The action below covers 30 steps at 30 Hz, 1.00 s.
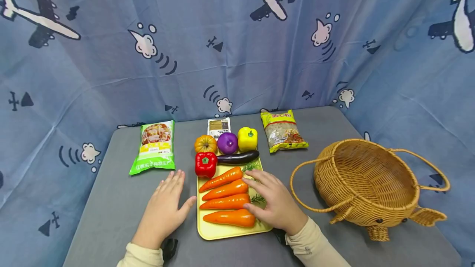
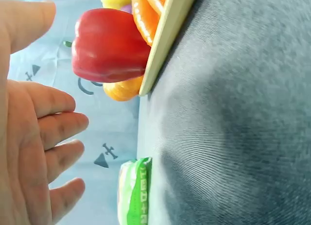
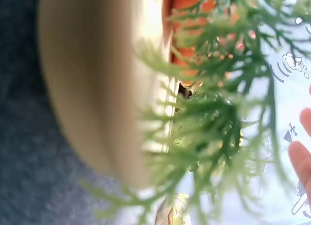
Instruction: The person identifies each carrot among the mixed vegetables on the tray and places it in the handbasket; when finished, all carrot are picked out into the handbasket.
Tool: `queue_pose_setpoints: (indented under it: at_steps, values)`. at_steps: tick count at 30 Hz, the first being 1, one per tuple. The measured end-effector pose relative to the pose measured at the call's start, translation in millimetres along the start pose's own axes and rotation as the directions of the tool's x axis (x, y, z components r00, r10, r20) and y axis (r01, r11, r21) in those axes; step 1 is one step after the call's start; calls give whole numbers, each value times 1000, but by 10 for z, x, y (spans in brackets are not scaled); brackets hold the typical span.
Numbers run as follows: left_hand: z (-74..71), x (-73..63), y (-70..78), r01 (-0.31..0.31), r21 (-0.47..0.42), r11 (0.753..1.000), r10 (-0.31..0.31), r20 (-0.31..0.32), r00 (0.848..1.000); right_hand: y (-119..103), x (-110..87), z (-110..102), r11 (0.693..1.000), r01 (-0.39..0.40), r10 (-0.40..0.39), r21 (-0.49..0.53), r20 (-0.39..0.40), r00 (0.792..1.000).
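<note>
Four carrots (image 1: 225, 202) lie on a tray (image 1: 219, 232) — left hand (image 1: 166, 206), right hand (image 1: 273, 199) near.

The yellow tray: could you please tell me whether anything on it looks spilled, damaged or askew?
Nothing stands out: on the yellow tray, the four carrots lie side by side, the red pepper and eggplant sit beyond them, and I see no spill or damage.

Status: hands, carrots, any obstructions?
Left hand open, beside tray. Right hand at carrot greens, contact unclear. Four carrots on tray. Possible obstacle: red pepper just beyond.
</note>
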<state>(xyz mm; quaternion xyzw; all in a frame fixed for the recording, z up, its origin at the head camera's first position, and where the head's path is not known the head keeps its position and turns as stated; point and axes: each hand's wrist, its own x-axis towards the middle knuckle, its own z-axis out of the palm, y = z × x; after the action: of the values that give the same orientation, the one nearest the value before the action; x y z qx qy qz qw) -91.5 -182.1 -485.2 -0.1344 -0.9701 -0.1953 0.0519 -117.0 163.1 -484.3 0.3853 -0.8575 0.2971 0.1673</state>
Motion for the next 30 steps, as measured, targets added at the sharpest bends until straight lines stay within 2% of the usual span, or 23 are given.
queue_pose_setpoints:
  at_steps: [5,9,12,19,26,30]
  values:
    - [30,18,-32,19,-13,1000,-19,20,1000,-4,2,35,998,53,-53,-18,3,999]
    - [56,31,-45,41,5,999,-41,69,997,-4,-8,73,996,84,-83,-9,23,996]
    - [74,37,-45,54,16,998,-56,105,993,-10,-12,97,995,99,-98,-5,55,994]
    - [113,28,-8,72,9,997,-73,137,988,-40,-12,109,994,109,-107,-10,148,983]
    - [186,25,44,49,-14,999,-46,165,985,-45,0,125,992,126,-127,16,190,974]
    - [196,26,83,33,-23,999,-28,165,986,-60,1,122,994,105,-111,39,218,970]
